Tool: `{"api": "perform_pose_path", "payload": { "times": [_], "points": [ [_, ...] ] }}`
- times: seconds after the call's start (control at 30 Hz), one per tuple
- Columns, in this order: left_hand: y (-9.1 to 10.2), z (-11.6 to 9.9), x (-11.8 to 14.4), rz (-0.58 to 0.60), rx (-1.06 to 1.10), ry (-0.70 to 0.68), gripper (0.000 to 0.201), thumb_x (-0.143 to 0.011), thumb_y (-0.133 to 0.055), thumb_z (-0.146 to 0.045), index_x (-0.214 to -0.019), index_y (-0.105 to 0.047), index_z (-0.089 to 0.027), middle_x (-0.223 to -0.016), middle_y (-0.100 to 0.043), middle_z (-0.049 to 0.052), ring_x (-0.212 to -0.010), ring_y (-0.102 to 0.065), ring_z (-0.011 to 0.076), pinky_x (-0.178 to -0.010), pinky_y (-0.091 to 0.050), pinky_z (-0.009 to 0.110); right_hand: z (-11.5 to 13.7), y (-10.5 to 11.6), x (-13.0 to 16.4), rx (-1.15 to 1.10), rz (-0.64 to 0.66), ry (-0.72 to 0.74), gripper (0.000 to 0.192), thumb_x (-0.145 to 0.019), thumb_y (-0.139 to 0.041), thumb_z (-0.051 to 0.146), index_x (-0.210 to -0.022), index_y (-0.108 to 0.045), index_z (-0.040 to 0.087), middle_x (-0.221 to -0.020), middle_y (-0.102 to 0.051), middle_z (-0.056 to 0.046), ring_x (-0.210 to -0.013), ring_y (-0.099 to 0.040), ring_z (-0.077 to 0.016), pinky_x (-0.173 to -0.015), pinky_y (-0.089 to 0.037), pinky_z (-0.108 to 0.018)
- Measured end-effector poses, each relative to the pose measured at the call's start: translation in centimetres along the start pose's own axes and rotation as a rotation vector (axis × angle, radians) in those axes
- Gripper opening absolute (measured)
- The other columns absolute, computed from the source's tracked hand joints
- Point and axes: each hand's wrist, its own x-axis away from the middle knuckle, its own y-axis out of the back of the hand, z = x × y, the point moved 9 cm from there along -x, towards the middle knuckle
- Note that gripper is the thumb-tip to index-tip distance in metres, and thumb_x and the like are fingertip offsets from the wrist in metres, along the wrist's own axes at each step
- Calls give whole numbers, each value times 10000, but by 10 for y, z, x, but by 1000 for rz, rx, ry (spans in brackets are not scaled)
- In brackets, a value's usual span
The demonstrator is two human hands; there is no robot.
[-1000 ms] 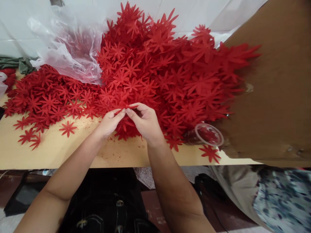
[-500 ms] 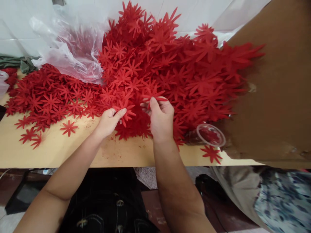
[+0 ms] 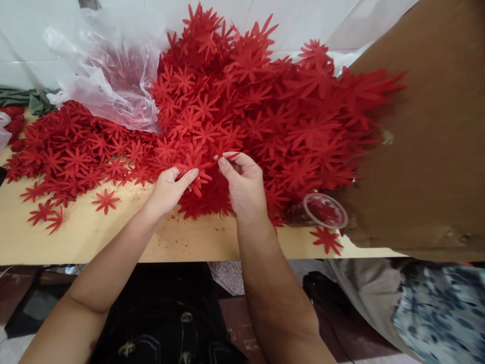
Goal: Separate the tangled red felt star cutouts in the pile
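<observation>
A red flower (image 3: 202, 175) juts rightward from the grip of the left hand (image 3: 167, 191).

From where I stand, I can't read any words or numbers. I see none on the crinkly see-through plastic bag (image 3: 109, 76), the big flat brown board (image 3: 424, 151), the clear round plastic cup (image 3: 301, 215) or the white tiled wall (image 3: 22, 38).

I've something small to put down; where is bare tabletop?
The widest bare patch of tabletop lies front-left, bordered by loose red flowers, front edge and left forearm. A smaller one, dotted with red specks, runs from that arm to the right forearm. Crowded: the back, under the flower pile, and the right, around the clear cup and brown board.
</observation>
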Motion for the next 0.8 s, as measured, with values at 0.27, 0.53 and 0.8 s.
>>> {"api": "perform_pose_path", "payload": {
  "times": [0.27,0.53,0.8],
  "points": [
    [3,-3,0,-51,16,-7,303,-696,-652,-440,-751,-647,-143,-741,-675,-4,-635,-554,62,-674,-434,213,11,5,0,-38,-86,5,315,-697,-653,450,-616,-489,194,-533,-448,72,-473,-401,-42,-491,-364,-200],
    [-1,-8,-1,-16,6,-2,255,-694,-669,-355,-800,-628,-126,-740,-665,3,-656,-566,65,-708,-447,224,-7,10,-4,-2,-99,-98,498,-698,-544,628,-517,-385,192,-471,-342,71,-437,-319,-45,-431,-276,-210],
    [-16,-7,-13,-61,-21,-12,147,-712,-624,-208,-835,-617,-128,-772,-666,6,-671,-580,70,-720,-455,230,-1,-15,7,-144,23,-93,303,-736,-600,469,-652,-494,198,-606,-461,67,-572,-451,-48,-602,-422,-199]
  ]
}}
